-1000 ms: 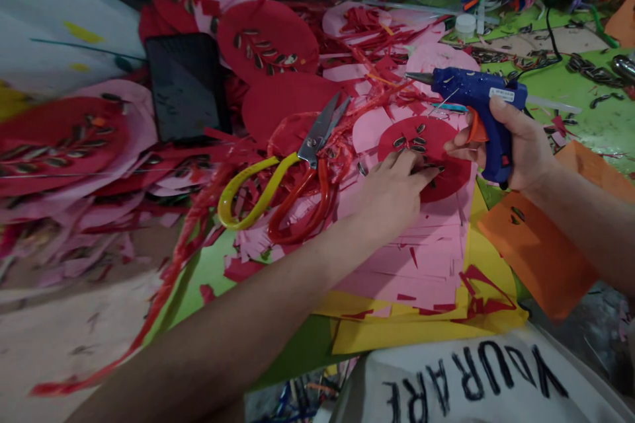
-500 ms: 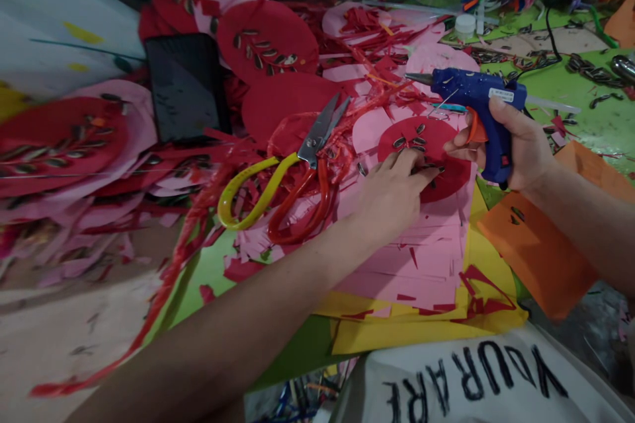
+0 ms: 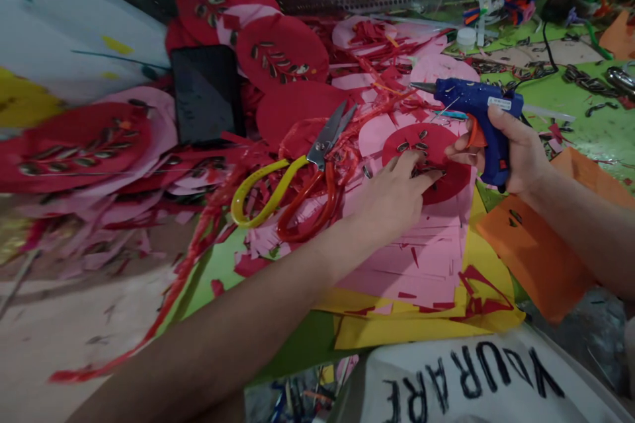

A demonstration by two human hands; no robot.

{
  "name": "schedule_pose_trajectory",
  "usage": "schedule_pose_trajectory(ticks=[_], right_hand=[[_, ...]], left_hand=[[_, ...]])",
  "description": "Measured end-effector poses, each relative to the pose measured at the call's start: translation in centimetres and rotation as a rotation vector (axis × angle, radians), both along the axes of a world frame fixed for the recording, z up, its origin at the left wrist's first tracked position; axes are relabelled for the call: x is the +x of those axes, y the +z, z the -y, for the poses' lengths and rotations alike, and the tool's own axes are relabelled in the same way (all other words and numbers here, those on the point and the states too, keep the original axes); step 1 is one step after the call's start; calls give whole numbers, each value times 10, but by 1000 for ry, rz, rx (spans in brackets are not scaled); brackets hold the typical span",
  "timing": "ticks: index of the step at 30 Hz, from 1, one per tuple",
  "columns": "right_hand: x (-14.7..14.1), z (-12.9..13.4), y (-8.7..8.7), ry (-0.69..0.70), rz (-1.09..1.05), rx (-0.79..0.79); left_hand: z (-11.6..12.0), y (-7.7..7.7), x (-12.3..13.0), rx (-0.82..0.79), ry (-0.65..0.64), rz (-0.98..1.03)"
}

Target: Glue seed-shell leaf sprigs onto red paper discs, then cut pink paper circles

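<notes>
A red paper circle (image 3: 449, 145) with several striped seeds on it lies over a stack of pink paper (image 3: 421, 258). My left hand (image 3: 399, 192) rests on the circle's lower left, its fingers spread over the paper and nothing visible in them. To the right, my right hand (image 3: 516, 145) is wrapped round a blue glue gun (image 3: 466, 96), with fingers by the orange trigger. The nozzle points left, above the circle. Left of my left hand lie scissors (image 3: 322, 145) with one yellow and one red handle, partly open.
A black phone (image 3: 206, 96) lies among red circles with seeds (image 3: 282, 53) at the back left. Orange paper (image 3: 536, 251) is under my right forearm. A small white cap (image 3: 466, 38) and a black cable (image 3: 548, 46) are at the back right. Red plastic string (image 3: 183, 271) trails to the lower left.
The view has shifted slightly, so the things at the left appear further right and a little lower. Both hands hold nearly the same pose.
</notes>
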State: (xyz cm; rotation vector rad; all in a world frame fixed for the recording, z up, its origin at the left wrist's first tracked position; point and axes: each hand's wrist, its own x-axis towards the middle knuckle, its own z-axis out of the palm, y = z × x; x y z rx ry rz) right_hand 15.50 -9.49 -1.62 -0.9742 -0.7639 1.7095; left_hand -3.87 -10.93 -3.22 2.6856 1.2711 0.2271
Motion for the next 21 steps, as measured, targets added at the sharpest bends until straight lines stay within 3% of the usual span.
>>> schedule_pose_trajectory(ticks=[6,17,21], right_hand=[[6,-4,-2,-63,46,25],[13,-4,1,-137,100,158],[10,-2,-1,-111,122,119]], left_hand=[[19,2,-15,136,-32,41],[56,-1,-26,86,-130,-151],[77,3,-32,105,-165,-153]])
